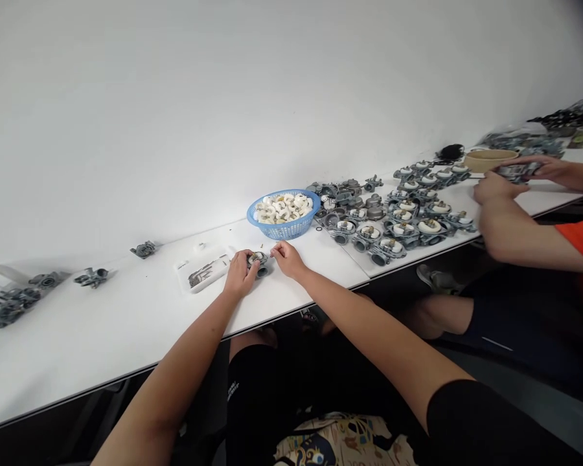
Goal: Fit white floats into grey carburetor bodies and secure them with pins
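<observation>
My left hand (240, 274) is closed around a small grey metal part (259, 262) resting on the white table (126, 323). My right hand (285, 256) is just right of it, fingertips pinched at the part's top, on something too small to name. A blue basket (282, 215) full of white ring-shaped pieces stands just behind my hands. A small white tray (204, 272) of thin dark items lies left of my left hand.
Many grey metal parts with white inserts (398, 217) crowd the table to the right. A co-worker's hands (510, 178) hold a part near a tan bowl (490, 158). More grey parts (10, 304) and a white crate lie at the far left. A white wall rises behind.
</observation>
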`<state>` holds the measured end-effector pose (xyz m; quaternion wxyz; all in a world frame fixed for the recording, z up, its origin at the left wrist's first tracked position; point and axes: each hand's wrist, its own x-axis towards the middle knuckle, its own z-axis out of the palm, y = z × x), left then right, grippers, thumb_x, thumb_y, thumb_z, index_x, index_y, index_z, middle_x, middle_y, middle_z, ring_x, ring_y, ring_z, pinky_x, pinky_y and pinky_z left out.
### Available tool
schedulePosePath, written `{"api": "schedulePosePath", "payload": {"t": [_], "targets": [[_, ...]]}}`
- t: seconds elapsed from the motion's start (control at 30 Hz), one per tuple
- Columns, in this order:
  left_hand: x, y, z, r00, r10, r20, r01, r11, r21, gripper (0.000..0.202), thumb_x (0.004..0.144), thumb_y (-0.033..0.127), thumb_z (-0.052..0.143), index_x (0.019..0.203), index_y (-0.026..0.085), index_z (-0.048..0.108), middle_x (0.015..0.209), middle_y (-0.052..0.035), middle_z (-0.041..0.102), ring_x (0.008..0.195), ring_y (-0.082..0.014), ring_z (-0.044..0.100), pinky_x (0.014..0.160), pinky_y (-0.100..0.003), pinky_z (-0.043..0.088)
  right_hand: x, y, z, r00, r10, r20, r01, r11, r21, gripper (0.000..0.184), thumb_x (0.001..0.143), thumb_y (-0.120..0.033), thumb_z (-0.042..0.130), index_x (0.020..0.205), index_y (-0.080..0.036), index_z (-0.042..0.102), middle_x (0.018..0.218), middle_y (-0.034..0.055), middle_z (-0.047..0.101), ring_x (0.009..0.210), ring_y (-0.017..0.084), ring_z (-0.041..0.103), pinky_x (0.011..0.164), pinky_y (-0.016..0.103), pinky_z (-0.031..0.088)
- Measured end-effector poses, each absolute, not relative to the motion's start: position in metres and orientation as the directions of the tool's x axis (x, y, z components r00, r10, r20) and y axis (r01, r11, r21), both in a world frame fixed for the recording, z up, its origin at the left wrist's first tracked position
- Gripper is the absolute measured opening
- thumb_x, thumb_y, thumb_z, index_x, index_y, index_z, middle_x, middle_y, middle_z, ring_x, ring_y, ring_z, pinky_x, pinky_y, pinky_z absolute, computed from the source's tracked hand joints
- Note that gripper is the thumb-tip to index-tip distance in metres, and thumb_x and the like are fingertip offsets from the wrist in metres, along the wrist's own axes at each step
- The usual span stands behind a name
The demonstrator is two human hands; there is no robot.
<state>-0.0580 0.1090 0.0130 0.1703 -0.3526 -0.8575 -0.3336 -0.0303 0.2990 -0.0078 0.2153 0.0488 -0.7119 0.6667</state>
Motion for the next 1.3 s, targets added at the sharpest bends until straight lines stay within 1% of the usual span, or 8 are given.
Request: {"api": "schedulePosePath", "payload": {"t": [0.33,0.47,0.63,0.8,0.93,1.07,1.17,1.3], "targets": [[-0.06,0.108,0.008,-0.769,0.432,0.471,0.639,0.501,0.584,0.028,0.092,0.04,0.051,0.113,0.02,0.051,0.11,-0.0112,0.062,0.107,-0.0283,0.057,0.098,-0.046,0.043,-0.032,0.3,-0.008,-0.924,0.18,0.337,-0.344,-0.01,-0.939,0.026,0.08,-0.045,0.062,0.083,-0.019,0.057,0.086,0.0051,0.072,0.081,0.017,0.065,0.076,0.029,0.05],[-0.06,0.113,0.008,-0.797,0.423,0.431,0.596,0.437,0.674,0.028,0.092,0.04,0.052,0.114,0.022,0.052,0.11,-0.0082,0.064,0.099,-0.0241,0.059,0.094,-0.042,0.045,-0.036,0.299,-0.009,-0.918,0.191,0.347,-0.356,-0.012,-0.935,0.026,0.078,-0.045,0.065,0.081,-0.02,0.058,0.083,0.0039,0.071,0.078,0.017,0.065,0.075,0.03,0.051],[-0.059,0.118,0.009,-0.816,0.436,0.379,0.534,0.316,0.784,0.031,0.088,0.043,0.063,0.112,0.024,0.056,0.11,-0.0046,0.065,0.097,-0.0204,0.06,0.087,-0.035,0.048,-0.036,0.301,-0.008,-0.89,0.241,0.388,-0.386,0.058,-0.921,0.022,0.077,-0.04,0.065,0.084,-0.019,0.06,0.079,0.0026,0.068,0.069,0.014,0.061,0.067,0.027,0.05],[-0.063,0.116,0.006,-0.839,0.449,0.307,0.417,0.167,0.893,0.04,0.082,0.046,0.07,0.111,0.022,0.057,0.103,-0.004,0.064,0.09,-0.0173,0.06,0.08,-0.032,0.05,-0.019,0.306,0.001,-0.842,0.206,0.499,-0.457,0.222,-0.862,0.021,0.08,-0.033,0.068,0.093,-0.018,0.072,0.082,0.0019,0.07,0.054,0.01,0.045,0.057,0.026,0.041],[-0.064,0.114,0.005,-0.838,0.484,0.252,0.316,0.054,0.947,0.047,0.076,0.046,0.077,0.11,0.021,0.057,0.097,-0.0024,0.063,0.082,-0.0143,0.061,0.075,-0.029,0.051,-0.006,0.307,0.007,-0.794,0.165,0.585,-0.525,0.301,-0.797,0.025,0.085,-0.027,0.066,0.105,-0.02,0.078,0.091,0.0042,0.074,0.063,0.013,0.053,0.065,0.028,0.045],[-0.063,0.115,0.006,-0.843,0.488,0.225,0.258,0.0,0.966,0.048,0.075,0.047,0.08,0.11,0.021,0.058,0.093,-0.0007,0.062,0.08,-0.0127,0.06,0.074,-0.027,0.05,-0.003,0.306,0.008,-0.735,0.05,0.677,-0.618,0.363,-0.698,0.019,0.088,-0.02,0.063,0.096,-0.021,0.08,0.094,0.0052,0.076,0.084,0.018,0.065,0.075,0.031,0.05],[-0.062,0.115,0.007,-0.851,0.48,0.213,0.232,-0.019,0.972,0.049,0.074,0.047,0.082,0.109,0.021,0.059,0.092,-0.0001,0.062,0.079,-0.0121,0.06,0.074,-0.026,0.05,-0.003,0.306,0.009,-0.659,-0.013,0.752,-0.671,0.463,-0.579,0.019,0.09,-0.016,0.062,0.094,-0.021,0.08,0.092,0.0053,0.077,0.088,0.02,0.067,0.084,0.036,0.051],[-0.062,0.115,0.006,-0.864,0.462,0.199,0.218,-0.013,0.976,0.05,0.073,0.046,0.084,0.109,0.02,0.06,0.094,-0.001,0.065,0.077,-0.0118,0.061,0.073,-0.026,0.049,-0.001,0.307,0.013,-0.656,-0.016,0.755,-0.649,0.523,-0.553,0.019,0.09,-0.013,0.062,0.093,-0.021,0.079,0.092,0.005,0.077,0.092,0.021,0.066,0.088,0.038,0.051]]}}
